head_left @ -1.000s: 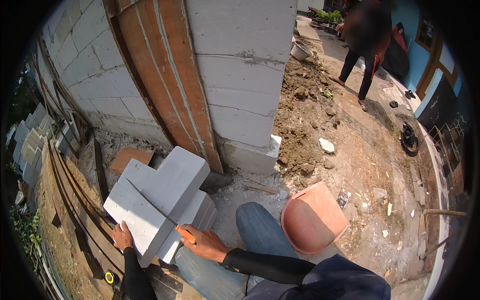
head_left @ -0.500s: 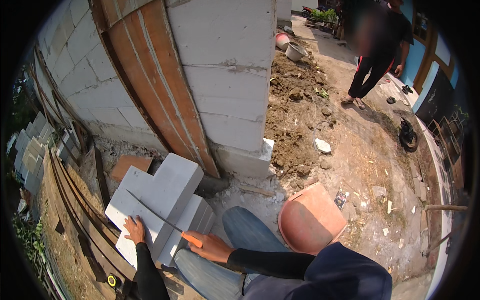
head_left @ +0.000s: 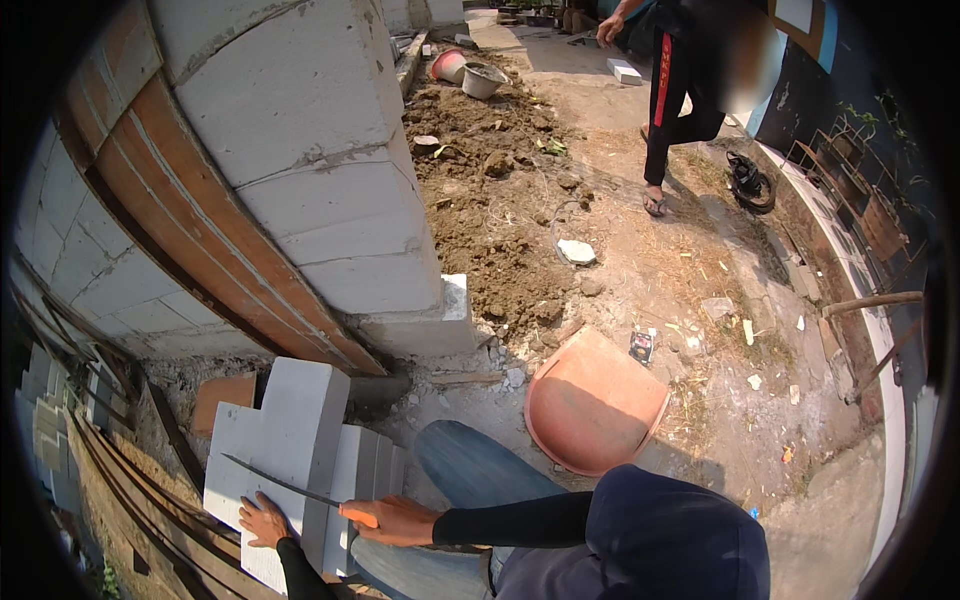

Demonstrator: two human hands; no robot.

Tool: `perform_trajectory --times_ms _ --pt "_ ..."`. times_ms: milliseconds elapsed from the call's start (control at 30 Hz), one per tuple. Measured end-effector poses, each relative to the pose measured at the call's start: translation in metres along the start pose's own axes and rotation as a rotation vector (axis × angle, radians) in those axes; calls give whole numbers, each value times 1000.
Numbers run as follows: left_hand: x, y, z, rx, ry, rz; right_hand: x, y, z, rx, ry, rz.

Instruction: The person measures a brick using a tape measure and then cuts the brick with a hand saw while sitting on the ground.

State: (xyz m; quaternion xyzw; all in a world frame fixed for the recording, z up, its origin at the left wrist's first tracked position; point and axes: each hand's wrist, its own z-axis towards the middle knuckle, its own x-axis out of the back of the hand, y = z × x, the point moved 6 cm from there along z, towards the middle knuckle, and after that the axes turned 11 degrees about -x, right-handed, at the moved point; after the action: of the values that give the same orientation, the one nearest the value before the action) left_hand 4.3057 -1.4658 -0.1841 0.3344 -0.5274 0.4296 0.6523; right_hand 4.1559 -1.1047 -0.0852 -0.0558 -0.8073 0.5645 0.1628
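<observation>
My left hand [head_left: 264,522] lies flat with fingers spread on the top of a white lightweight concrete block [head_left: 238,450]. My right hand [head_left: 405,522] grips the orange handle of a handsaw. The thin dark saw blade [head_left: 285,485] stretches left from the handle across the block's top, just beyond my left fingertips. Whether its teeth touch the block, I cannot tell. A taller white section [head_left: 305,400] rises at the far side; the frame does not show whether it is a separate block. More white blocks [head_left: 362,470] are stacked just right of it, beside my knees.
A block wall [head_left: 310,190] with a brown wooden form board [head_left: 210,215] stands ahead. An orange-pink scoop-shaped tub [head_left: 590,405] lies right of my knee. Long planks [head_left: 140,490] lie at left. Another person [head_left: 675,100] stands on the path beyond the dug soil [head_left: 490,210].
My view has swung right, so the scene shifts left. The other person has come nearer, one leg now bent. My hands keep about the same places on the block and saw.
</observation>
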Motion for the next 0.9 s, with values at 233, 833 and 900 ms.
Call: perform_trajectory --times_ms 233,833,900 --pt "28 -11 1 78 -35 -44 7 43 -87 -71 28 -63" --pt "30 6 -14 81 139 -180 -26 -9 30 11 153 -90" --pt "25 9 -14 73 156 -194 -21 -3 18 -19 153 -95"
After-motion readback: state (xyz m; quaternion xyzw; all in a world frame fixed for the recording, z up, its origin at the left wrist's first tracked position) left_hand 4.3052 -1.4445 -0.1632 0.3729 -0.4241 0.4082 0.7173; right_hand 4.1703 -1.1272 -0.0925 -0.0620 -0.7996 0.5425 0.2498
